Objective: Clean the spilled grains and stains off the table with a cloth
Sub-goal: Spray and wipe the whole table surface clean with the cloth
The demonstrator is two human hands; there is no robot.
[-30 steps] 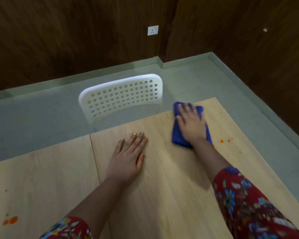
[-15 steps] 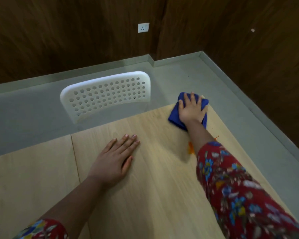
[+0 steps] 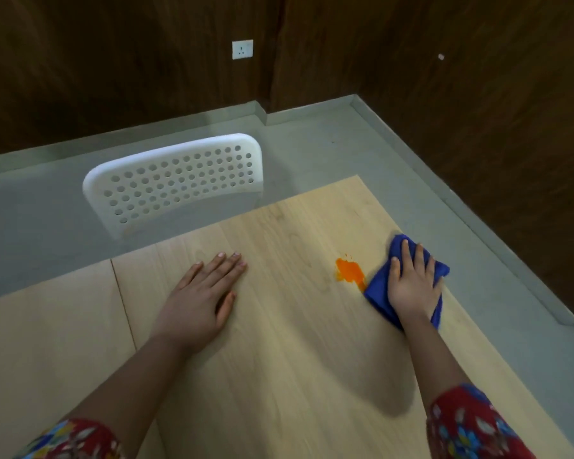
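Cloth [image 3: 378, 289], blue and bunched, lies on the tabletop [image 3: 295, 359] close to its right edge, toward the far right corner. Right hand [image 3: 411, 286] sits palm down on top of the cloth. Its fingers [image 3: 419, 260] are extended and slightly spread, pressing the cloth down rather than curling round it. Blue folds show left of the hand, past the fingertips and beside the wrist. Stain [image 3: 350, 271], an orange wet-looking smear, lies on the wood just left of the cloth. Its near right tip reaches the cloth's edge; cannot tell whether the two touch. A few small orange specks sit at the smear's far side. Left hand [image 3: 203, 299] rests palm down on bare wood, left of the stain and well apart from it. Its fingers are straight and close together, with the thumb out to the side, and it holds nothing. Both forearms come in from the near edge of the view, each in a red floral sleeve [image 3: 471, 429]. A thin seam [image 3: 125, 306] crosses the tabletop left of the left hand, dividing it into two panels. Chair [image 3: 176, 183], white with a perforated backrest, stands beyond the far edge of the tabletop, ahead of the left hand. Floor [image 3: 328, 144] is grey. Walls are dark wood panelling, with a white socket [image 3: 242, 49] on the far wall.
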